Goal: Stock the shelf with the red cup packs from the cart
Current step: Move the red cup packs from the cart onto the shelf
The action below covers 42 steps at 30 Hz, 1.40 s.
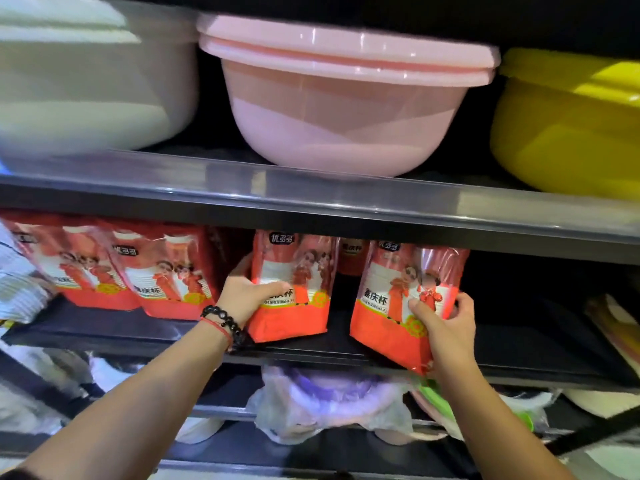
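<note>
My left hand grips the left side of a red cup pack that stands upright on the dark middle shelf. My right hand holds a second red cup pack by its lower right, tilted, with its bottom corner hanging over the shelf's front edge. Two more red cup packs lean at the left of the same shelf. Another pack shows behind, between the two I hold. The cart is out of sight.
Above, a shelf rail carries a white basin, a pink basin and a yellow basin. Bagged plastic ware fills the lower shelf. White cup stacks sit far left. Dark shelf space lies right of my right hand.
</note>
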### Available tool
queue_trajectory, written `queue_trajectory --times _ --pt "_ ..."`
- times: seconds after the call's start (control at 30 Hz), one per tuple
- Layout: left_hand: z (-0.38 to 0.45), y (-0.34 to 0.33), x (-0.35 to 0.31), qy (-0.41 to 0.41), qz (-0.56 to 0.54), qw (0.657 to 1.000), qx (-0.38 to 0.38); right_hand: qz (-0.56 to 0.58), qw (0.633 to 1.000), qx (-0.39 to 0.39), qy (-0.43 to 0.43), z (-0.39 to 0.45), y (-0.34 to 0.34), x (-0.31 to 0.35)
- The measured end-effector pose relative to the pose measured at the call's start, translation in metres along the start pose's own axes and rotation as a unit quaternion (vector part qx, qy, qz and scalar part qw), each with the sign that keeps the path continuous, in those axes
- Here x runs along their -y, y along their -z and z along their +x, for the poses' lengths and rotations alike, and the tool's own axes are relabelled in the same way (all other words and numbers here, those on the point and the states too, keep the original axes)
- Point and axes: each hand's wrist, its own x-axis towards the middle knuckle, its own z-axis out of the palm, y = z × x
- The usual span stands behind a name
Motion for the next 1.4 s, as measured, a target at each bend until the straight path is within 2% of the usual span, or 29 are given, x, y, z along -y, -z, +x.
queue_trajectory --times 0.2,0.47,0.7,0.83,1.03,1.27,1.4 --pt "0.021 0.002 0.009 -0.044 0.054 0.996 0.048 -0.018 0.999 -0.017 0.028 0.008 -0.011 -0.018" --pt "0.044 -0.004 0.013 -0.035 0.053 0.998 0.028 -0.062 0.998 0.012 0.028 0.016 -0.003 -0.028" --pt "0.066 -0.015 0.006 -0.029 0.133 0.991 -0.002 -0.081 0.995 0.057 0.024 0.017 0.002 -0.031" --pt "0.075 -0.011 0.006 -0.029 0.204 0.978 0.011 -0.078 0.995 0.067 0.014 0.031 -0.003 -0.031" --pt "0.075 -0.010 0.005 -0.034 0.236 0.971 0.017 -0.143 0.986 0.085 0.003 0.068 -0.022 -0.032" --pt "0.077 -0.008 0.008 -0.027 0.260 0.965 0.004 -0.203 0.971 0.119 0.047 0.107 -0.046 -0.033" --pt "0.079 -0.005 0.007 -0.008 0.296 0.955 0.012 -0.238 0.961 0.137 0.028 0.118 -0.055 -0.028"
